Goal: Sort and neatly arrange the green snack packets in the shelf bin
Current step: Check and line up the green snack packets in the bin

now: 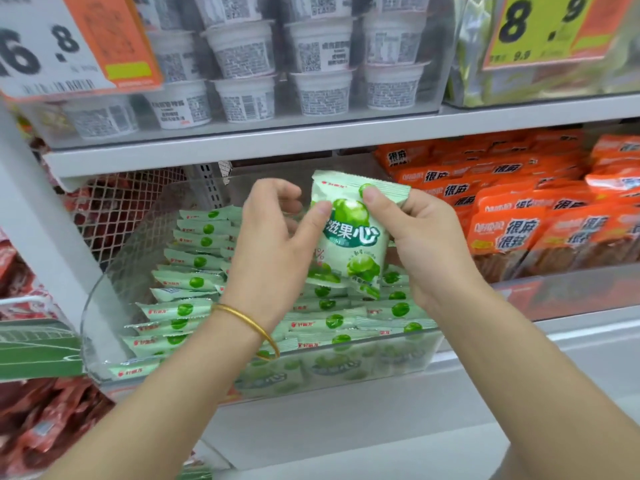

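While one packet hangs over bin: shelf (588, 327) carries clear bin (93, 306) at its front edge, orange packs (502, 233) beside bin's right wall. Green packets (187, 308) lie overlapped in rows inside, left rows tidy, right side looser. Held packet (356, 233) upright above bin's middle. Right grip (426, 244) pinches its top right corner. Left grip (273, 244) has thumb on its left edge, whether pinching cannot tell. Best: keep face forward, seam level, lower into looser row, match neighbours' tilt.
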